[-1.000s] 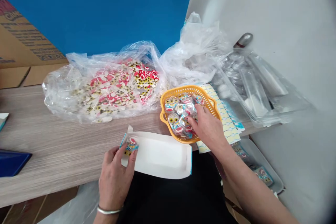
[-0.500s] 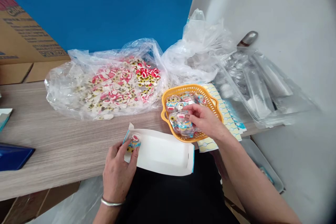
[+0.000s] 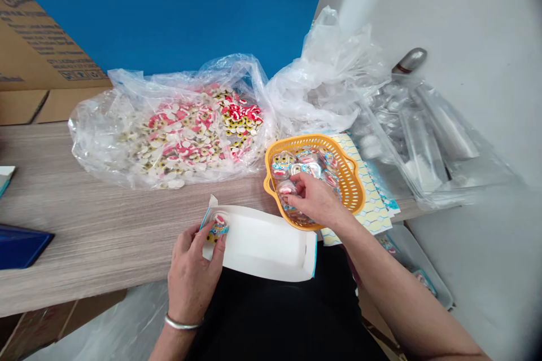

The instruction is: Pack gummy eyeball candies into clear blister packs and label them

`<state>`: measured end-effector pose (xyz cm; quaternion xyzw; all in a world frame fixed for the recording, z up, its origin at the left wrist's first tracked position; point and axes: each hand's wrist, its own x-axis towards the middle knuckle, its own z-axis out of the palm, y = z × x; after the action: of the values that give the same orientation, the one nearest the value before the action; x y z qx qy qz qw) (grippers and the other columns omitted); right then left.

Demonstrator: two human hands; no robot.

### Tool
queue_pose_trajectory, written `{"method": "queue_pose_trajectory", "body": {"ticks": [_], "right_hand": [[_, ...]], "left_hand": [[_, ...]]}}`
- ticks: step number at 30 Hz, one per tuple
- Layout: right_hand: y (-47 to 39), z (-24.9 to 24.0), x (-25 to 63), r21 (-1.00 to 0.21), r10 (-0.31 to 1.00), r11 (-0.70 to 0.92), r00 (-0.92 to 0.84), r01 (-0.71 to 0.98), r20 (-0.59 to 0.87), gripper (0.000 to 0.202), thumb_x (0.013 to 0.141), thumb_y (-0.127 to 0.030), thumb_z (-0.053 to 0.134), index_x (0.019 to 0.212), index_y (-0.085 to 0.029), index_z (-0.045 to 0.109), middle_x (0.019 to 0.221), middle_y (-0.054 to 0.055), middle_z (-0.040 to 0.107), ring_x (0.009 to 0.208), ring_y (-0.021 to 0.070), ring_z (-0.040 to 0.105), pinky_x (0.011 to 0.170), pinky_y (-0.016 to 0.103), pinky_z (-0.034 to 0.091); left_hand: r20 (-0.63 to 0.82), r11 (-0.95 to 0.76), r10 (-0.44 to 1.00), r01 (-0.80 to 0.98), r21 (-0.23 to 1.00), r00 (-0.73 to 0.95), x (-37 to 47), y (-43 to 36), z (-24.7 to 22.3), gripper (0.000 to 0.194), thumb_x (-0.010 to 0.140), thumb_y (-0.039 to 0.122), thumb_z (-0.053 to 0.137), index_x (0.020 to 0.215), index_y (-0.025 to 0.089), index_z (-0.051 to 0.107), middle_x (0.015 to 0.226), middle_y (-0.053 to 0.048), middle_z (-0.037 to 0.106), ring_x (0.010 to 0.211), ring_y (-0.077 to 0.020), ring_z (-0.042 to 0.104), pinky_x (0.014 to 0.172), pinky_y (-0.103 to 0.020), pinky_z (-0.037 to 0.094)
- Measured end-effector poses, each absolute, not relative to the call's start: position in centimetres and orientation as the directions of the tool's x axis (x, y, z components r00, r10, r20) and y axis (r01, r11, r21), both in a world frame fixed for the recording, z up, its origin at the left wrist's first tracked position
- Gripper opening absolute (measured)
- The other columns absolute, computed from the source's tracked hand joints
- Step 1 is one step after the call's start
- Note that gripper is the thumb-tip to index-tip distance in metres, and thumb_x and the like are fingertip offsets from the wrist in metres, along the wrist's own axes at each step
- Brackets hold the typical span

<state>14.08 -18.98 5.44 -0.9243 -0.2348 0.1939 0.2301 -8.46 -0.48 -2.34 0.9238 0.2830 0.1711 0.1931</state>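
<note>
My left hand (image 3: 197,271), with a silver bangle at the wrist, grips a small clear candy pack (image 3: 218,227) at the left end of a shallow white box (image 3: 266,242). The box lies at the table's near edge, its inside otherwise bare. My right hand (image 3: 315,197) reaches into an orange basket (image 3: 355,194), thumb and fingers closed on a clear pack (image 3: 287,189) at the basket's left side. Several similar packs with blue labels lie around it in the basket.
A large clear bag of red, white and yellow candies (image 3: 182,135) lies behind. Crumpled plastic (image 3: 330,79) and clear trays (image 3: 427,141) stand right. Patterned sheets (image 3: 375,203) lie under the basket. A blue object (image 3: 25,245) sits left, a cardboard box (image 3: 46,39) behind.
My right hand has shifted slightly left and down within the basket, onto a pack at its left side. My left hand keeps its grip. The whole view has moved slightly.
</note>
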Motion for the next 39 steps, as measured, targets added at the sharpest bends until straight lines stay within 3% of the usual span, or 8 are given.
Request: {"method": "queue_pose_trajectory", "body": {"ticks": [7, 12, 15, 21, 24, 28, 34, 39], "right_hand": [[-19.5, 4.9, 14.4, -0.67, 0.559, -0.683, 0.798, 0.291, -0.224, 0.014, 0.078, -0.033, 0.066, 0.083, -0.021, 0.06, 0.07, -0.003, 0.063, 0.062, 0.0141, 0.055, 0.059, 0.026, 0.038], [-19.5, 6.8, 12.9, -0.855, 0.467, -0.509, 0.865, 0.095, -0.182, 0.023, 0.076, -0.036, 0.068, 0.089, -0.022, 0.055, 0.081, 0.001, 0.067, 0.073, 0.017, 0.062, 0.066, 0.029, 0.049], [-17.9, 7.6, 9.9, -0.943, 0.562, -0.333, 0.798, -0.025, -0.22, 0.028, 0.077, -0.034, 0.069, 0.099, -0.022, 0.056, 0.094, 0.003, 0.07, 0.083, 0.0178, 0.066, 0.072, 0.03, 0.053], [-12.3, 2.2, 3.8, -0.923, 0.622, -0.347, 0.697, -0.164, -0.357, 0.021, 0.077, -0.023, 0.069, 0.095, -0.021, 0.057, 0.087, 0.001, 0.069, 0.079, 0.0162, 0.065, 0.072, 0.03, 0.053], [-10.2, -0.4, 2.9, -0.91, 0.604, -0.343, 0.688, -0.232, -0.403, 0.023, 0.077, -0.022, 0.069, 0.096, -0.02, 0.057, 0.09, 0.002, 0.071, 0.08, 0.0172, 0.066, 0.074, 0.032, 0.055], [-9.3, -0.7, 2.9, -0.899, 0.624, -0.319, 0.647, -0.299, -0.437, 0.022, 0.081, -0.023, 0.066, 0.102, -0.019, 0.06, 0.099, 0.005, 0.072, 0.088, 0.0183, 0.069, 0.078, 0.032, 0.056], [-10.6, -0.2, 3.4, -0.908, 0.71, -0.415, 0.645, 0.059, -0.282, 0.037, 0.085, -0.015, 0.056, 0.121, -0.021, 0.064, 0.114, 0.008, 0.066, 0.098, 0.0198, 0.065, 0.084, 0.035, 0.054], [-10.3, -1.7, 2.6, -0.876, 0.638, -0.325, 0.6, -0.357, -0.482, 0.041, 0.086, -0.018, 0.054, 0.127, -0.018, 0.053, 0.097, 0.005, 0.068, 0.081, 0.0175, 0.069, 0.076, 0.034, 0.058]], "left_hand": [[0.192, -0.752, 0.591, 0.449, 0.482, 0.784, -8.5, -0.4, -2.3, 0.038, 0.097, 0.048, 0.054, 0.122, 0.023, 0.068, 0.116, -0.01, 0.062, 0.106, -0.0255, 0.062, 0.088, -0.036, 0.051], [0.167, -0.727, 0.598, 0.443, 0.525, 0.784, -8.5, -0.4, -2.1, 0.038, 0.098, 0.047, 0.053, 0.122, 0.022, 0.068, 0.12, -0.011, 0.06, 0.109, -0.0253, 0.06, 0.094, -0.038, 0.049], [0.13, -0.691, 0.594, 0.42, 0.589, 0.794, -8.7, -0.3, -1.9, 0.04, 0.103, 0.043, 0.042, 0.124, 0.022, 0.067, 0.121, -0.011, 0.06, 0.114, -0.0246, 0.058, 0.1, -0.039, 0.046], [0.163, -0.648, 0.57, 0.319, 0.692, 0.805, -9.6, 0.0, -1.8, 0.047, 0.106, 0.04, 0.027, 0.135, 0.02, 0.058, 0.128, -0.012, 0.059, 0.12, -0.0245, 0.055, 0.106, -0.042, 0.044], [0.233, -0.706, 0.512, 0.251, 0.663, 0.827, -9.7, -0.4, -1.8, 0.047, 0.102, 0.037, 0.041, 0.146, 0.02, 0.046, 0.141, -0.015, 0.052, 0.131, -0.0278, 0.049, 0.111, -0.047, 0.041], [0.236, -0.731, 0.487, 0.244, 0.637, 0.841, -9.3, -1.0, -1.8, 0.057, 0.09, 0.025, 0.06, 0.144, 0.02, 0.046, 0.151, -0.016, 0.042, 0.141, -0.0314, 0.041, 0.114, -0.05, 0.04], [0.224, -0.697, 0.582, 0.338, 0.633, 0.782, -8.8, -1.2, -2.3, 0.055, 0.089, 0.017, 0.058, 0.143, 0.021, 0.047, 0.146, -0.015, 0.048, 0.135, -0.0285, 0.049, 0.112, -0.047, 0.045], [0.224, -0.719, 0.565, 0.341, 0.606, 0.794, -8.7, -1.2, -2.2, 0.055, 0.088, 0.017, 0.06, 0.142, 0.018, 0.047, 0.144, -0.016, 0.049, 0.136, -0.0288, 0.048, 0.113, -0.047, 0.044]]}}
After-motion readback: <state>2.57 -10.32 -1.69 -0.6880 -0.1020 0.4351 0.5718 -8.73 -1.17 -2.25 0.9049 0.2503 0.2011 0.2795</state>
